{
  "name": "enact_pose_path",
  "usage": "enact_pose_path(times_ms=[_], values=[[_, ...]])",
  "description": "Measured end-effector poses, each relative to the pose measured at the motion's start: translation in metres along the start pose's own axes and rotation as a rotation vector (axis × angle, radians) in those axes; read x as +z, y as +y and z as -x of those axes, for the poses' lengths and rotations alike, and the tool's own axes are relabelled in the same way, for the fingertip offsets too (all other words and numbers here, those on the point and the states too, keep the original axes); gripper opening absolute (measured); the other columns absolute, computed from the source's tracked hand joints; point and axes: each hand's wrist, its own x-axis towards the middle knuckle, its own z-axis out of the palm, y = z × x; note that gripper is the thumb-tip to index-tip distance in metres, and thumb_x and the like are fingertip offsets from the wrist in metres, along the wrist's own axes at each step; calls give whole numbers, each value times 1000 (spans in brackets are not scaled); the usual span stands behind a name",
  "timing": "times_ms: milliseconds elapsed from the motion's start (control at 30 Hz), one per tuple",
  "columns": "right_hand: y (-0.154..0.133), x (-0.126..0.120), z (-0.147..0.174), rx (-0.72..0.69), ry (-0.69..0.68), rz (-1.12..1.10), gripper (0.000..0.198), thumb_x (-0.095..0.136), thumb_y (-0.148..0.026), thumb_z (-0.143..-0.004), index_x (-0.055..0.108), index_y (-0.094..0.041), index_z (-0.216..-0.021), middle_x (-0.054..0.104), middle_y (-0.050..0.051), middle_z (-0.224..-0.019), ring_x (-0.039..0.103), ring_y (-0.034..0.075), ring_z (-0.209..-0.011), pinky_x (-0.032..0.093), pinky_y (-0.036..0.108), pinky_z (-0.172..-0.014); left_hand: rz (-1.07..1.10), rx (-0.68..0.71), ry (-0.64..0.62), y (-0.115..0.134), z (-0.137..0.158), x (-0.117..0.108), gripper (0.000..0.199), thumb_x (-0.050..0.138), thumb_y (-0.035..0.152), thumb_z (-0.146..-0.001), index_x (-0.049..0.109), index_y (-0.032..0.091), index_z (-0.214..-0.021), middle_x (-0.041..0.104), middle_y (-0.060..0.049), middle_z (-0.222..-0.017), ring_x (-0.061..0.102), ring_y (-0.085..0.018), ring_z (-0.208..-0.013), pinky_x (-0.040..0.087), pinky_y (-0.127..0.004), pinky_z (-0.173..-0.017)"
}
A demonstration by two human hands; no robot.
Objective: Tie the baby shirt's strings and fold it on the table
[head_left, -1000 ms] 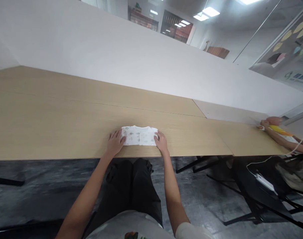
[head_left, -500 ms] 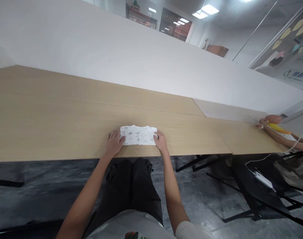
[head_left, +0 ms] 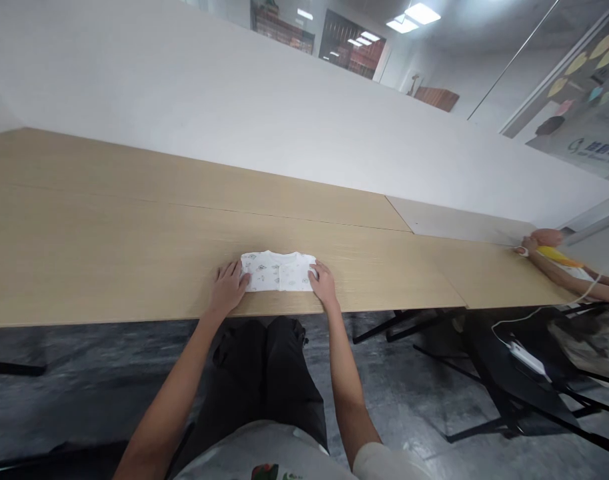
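A small white baby shirt (head_left: 278,272) with a scattered grey print lies folded into a flat, wide strip near the table's front edge. Its neckline faces away from me. At the left end rests my left hand (head_left: 228,285), fingers stretched flat on the table and the thumb touching the cloth. My right hand (head_left: 324,283) lies at the other end, its fingers along the edge and its thumb on the fabric. Both hands look open, neither lifting the shirt.
The long wooden table (head_left: 109,247) runs up to a white partition (head_left: 209,107). At the far right another person's arm (head_left: 559,273) reaches beside a doll (head_left: 549,240) in yellow. Below stands a black chair (head_left: 509,380) with a white power strip (head_left: 529,360) and cable.
Almost nothing differs. Both hands and the folded shirt keep their places, while the view shifts very slightly.
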Motion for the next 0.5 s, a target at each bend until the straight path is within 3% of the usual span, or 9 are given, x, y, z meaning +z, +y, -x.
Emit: enact_pose_path(times_ms=[133,300,500], values=[[1,-1,-1,19,14,-42,28,56,-26,-89,73,-15,-109,66,15,-128,58,26,-124,41,42,-110,24,3,22,0,1,0,58,32,38,-93,46,8,-140,54,-20,-141,45,-32,-134,27,-51,-115],[-3,-9,-22,105,50,-44,34,48,-30,-94,69,-15,-116,73,13,-113,68,23,-103,50,36,-96,92,-48,53,-2,-5,-2,60,34,42,-92,42,9,-142,54,-20,-139,50,-33,-128,34,-50,-111],[-23,-8,-67,42,-137,176,25,58,-27,-91,73,-19,-109,70,12,-121,62,26,-116,40,41,-107,82,13,102,13,-44,-9,47,35,36,-92,56,16,-129,55,-15,-139,46,-28,-132,34,-45,-111]])
